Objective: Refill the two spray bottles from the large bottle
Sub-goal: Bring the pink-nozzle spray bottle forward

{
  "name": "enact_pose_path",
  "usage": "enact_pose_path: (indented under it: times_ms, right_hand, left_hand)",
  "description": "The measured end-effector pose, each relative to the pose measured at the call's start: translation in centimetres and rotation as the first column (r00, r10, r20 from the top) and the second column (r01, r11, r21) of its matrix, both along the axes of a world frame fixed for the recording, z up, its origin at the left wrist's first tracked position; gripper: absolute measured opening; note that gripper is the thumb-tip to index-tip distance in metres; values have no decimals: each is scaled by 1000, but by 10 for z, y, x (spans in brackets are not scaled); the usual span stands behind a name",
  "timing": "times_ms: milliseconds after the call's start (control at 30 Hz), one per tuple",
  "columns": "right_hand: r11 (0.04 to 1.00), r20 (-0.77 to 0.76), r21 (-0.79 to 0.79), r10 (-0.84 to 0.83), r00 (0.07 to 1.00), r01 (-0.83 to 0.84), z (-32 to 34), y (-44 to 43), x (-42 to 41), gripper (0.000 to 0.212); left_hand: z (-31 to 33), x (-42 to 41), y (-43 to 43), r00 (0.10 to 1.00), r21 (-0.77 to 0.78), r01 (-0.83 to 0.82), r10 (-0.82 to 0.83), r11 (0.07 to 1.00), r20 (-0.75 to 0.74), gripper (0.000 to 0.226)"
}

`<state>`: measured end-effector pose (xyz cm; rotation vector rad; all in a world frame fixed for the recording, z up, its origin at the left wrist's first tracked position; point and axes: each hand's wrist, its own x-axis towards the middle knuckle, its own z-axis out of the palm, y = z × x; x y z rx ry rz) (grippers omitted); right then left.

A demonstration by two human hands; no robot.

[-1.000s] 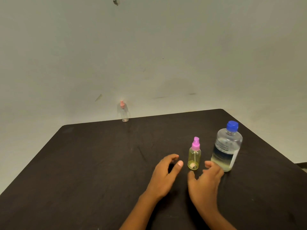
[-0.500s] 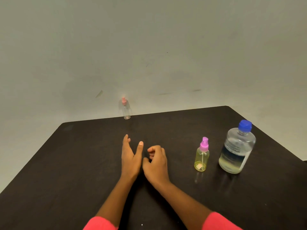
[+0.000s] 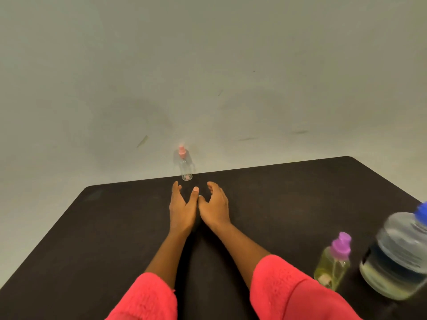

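Note:
A small clear spray bottle (image 3: 186,166) with a pink top stands upright at the table's far edge, against the wall. Just short of it, my left hand (image 3: 182,209) and my right hand (image 3: 214,205) reach side by side with fingers loosely spread, holding nothing and not touching the bottle. At the near right stands a yellowish spray bottle (image 3: 332,265) with a purple top. Right of that is the large clear bottle (image 3: 396,259) with a blue cap, partly full of pale liquid and blurred at the frame edge.
The dark table (image 3: 104,227) runs from the near edge to a plain grey wall (image 3: 208,77) at the back. Its left and right edges angle inward toward the far side. Red sleeves (image 3: 288,294) cover both forearms.
Both hands have moved away from the yellowish spray bottle and large bottle, leftward and forward to the far clear spray bottle. The view has shifted so the two near bottles sit at the right.

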<state>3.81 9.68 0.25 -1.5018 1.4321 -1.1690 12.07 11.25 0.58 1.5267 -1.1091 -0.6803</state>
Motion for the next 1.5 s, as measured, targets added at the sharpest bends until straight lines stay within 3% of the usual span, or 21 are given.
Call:
enact_pose_path:
  times_ms: [367, 667, 767, 900, 1000, 1300, 1500]
  right_hand:
    - [997, 66, -12, 80, 995, -79, -2, -75, 25, 53]
    - [989, 19, -38, 145, 989, -144, -3, -100, 31, 44]
    - [983, -9, -39, 178, 984, -179, -4, -103, 33, 44]
    - [982, -74, -56, 177, 981, -181, -6, -102, 35, 44]
    - [984, -119, -66, 154, 981, -163, -6, -98, 32, 43]
    - [987, -68, -106, 111, 991, -118, -5, -62, 15, 29]
    - [986, -85, -122, 106, 991, -116, -6, -22, 3, 27]
  left_hand:
    - [2, 13, -60, 1000, -42, -15, 14, 999, -25, 60]
    - [-1, 21, -84, 1000, -65, 8, -10, 998, -23, 45]
    - [-3, 23, -89, 1000, -62, 26, -26, 998, -9, 49]
    - [-5, 25, -89, 1000, -45, 30, -29, 999, 7, 58]
    - [-5, 24, -85, 998, -40, 34, -32, 999, 59, 52]
    - [-9, 17, -57, 994, -25, 55, -52, 998, 96, 31]
    - [-11, 7, -17, 991, -30, 54, -50, 998, 121, 30]
